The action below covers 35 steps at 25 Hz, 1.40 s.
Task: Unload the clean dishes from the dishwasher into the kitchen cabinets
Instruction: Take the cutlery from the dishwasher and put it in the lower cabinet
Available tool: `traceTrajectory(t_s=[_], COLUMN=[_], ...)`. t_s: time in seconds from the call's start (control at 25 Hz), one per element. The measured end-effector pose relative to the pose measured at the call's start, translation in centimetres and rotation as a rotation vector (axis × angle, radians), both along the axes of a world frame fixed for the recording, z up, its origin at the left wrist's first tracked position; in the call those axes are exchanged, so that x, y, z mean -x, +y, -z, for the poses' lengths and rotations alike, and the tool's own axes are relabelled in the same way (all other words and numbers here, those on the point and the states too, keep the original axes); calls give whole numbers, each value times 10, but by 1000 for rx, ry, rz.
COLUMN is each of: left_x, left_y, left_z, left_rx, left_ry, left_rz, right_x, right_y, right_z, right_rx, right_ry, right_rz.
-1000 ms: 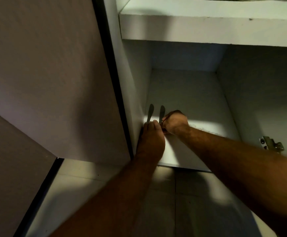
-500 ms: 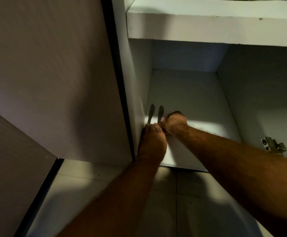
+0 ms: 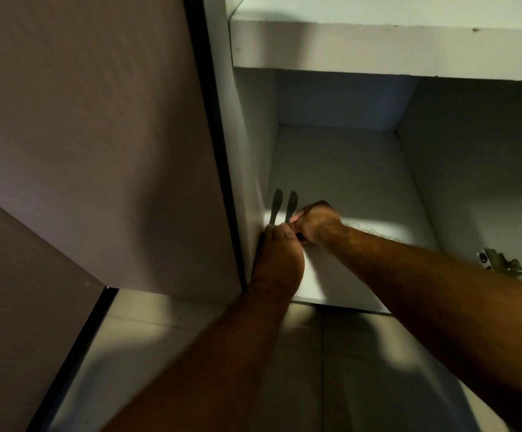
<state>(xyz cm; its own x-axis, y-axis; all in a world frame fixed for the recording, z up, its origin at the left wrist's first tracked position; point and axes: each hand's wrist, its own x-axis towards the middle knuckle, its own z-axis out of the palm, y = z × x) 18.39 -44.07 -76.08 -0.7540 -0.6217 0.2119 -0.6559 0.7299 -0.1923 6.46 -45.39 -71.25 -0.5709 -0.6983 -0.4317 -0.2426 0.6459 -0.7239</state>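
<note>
right hand: inside the lower cabinet compartment, fingers curled; thumb and fingertips pinch the handle end of the right knife.
left hand: just beside the right hand and touching it, back of the hand toward the camera, fingers bunched forward over the handle end of the left knife; whether it pinches the handle or only presses on it cannot be told.
knives: two dark table knives, flat on the cabinet floor, side by side and roughly parallel, apart by a narrow gap, blades pointing toward the back wall. handles are hidden under the hands.
knife location: front left part of the cabinet floor, the left knife just beside the left side wall.
forearms: both enter from the lower edge of the view and converge at the knives.
shelf: white, thick front edge, above the compartment.
hinge: metal, on the right side wall near the front.
cabinet door: open, to the left of the compartment, dark edge.
floor tiles: pale, below the cabinet, partly in shadow.
</note>
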Motion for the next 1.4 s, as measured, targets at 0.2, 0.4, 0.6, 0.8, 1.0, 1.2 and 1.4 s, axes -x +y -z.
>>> traceTrajectory(t_s=[0.2,0.4,0.6,0.8,1.0,1.2,1.4], left_x=[0,-4,-6,-8,-49,-125,-188], left_y=[4,5,10,9,36,104,171], left_z=[-11,-6,-13,-10,-55,-143,-239], left_rx=[-165,-190,-244,-345,-735,-794,-888], left_ry=[-32,-33,85,235,200,98,93], left_rz=[-61,-63,-44,-66,-8,-51,-142], right_x=[-1,-3,-5,-10,-53,-125,-195], right_y=[2,0,4,13,69,157,250], right_z=[8,14,16,14,-12,-68,-146], right_rx=[85,157,157,214,199,98,-14], right_ry=[103,150,132,204,169,58,190], right_rz=[-76,-50,-56,-12,124,136,90])
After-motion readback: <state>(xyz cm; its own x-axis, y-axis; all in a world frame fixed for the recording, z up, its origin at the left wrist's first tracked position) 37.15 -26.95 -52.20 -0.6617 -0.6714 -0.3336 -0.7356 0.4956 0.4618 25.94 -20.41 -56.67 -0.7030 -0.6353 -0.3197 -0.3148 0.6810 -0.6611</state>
